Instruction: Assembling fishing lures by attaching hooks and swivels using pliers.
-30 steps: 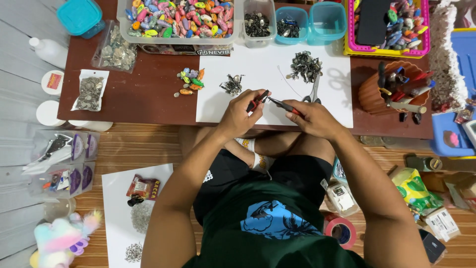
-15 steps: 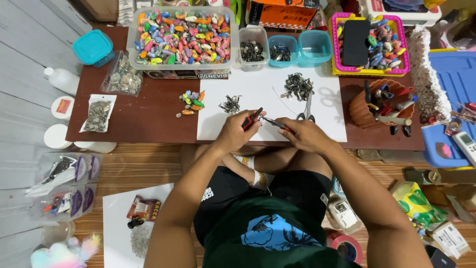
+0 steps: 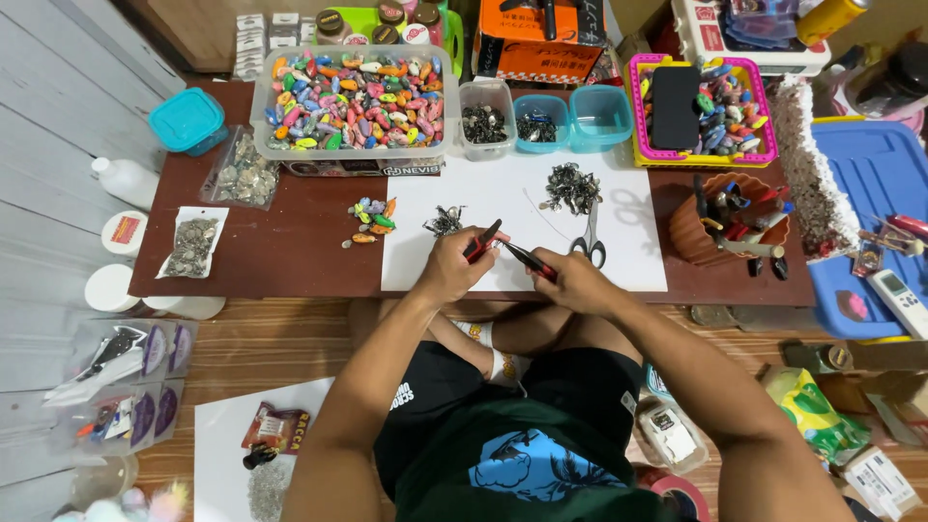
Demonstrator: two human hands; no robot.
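My left hand [image 3: 456, 264] grips red-handled pliers [image 3: 482, 240] over the white sheet [image 3: 541, 232] on the low brown table [image 3: 280, 242]. My right hand [image 3: 570, 280] holds a second pair of dark red-handled pliers [image 3: 530, 259], its tip pointing toward the left one. The two tool tips meet between my hands; whatever small piece sits there is too small to see. Close by on the sheet lie a small pile of metal hooks [image 3: 445, 222], a larger pile [image 3: 572, 187] and scissors [image 3: 590, 242].
A clear bin of colourful lures [image 3: 353, 101] stands at the back, beside small tubs of metal parts [image 3: 486, 121]. A pink tray [image 3: 701, 106] and a brown tool pot [image 3: 725, 217] are at right. A few lures [image 3: 372, 220] and bagged parts [image 3: 193, 246] lie left.
The view has tilted so the table sits lower in frame. My hands stay together over the sheet with both pliers held.
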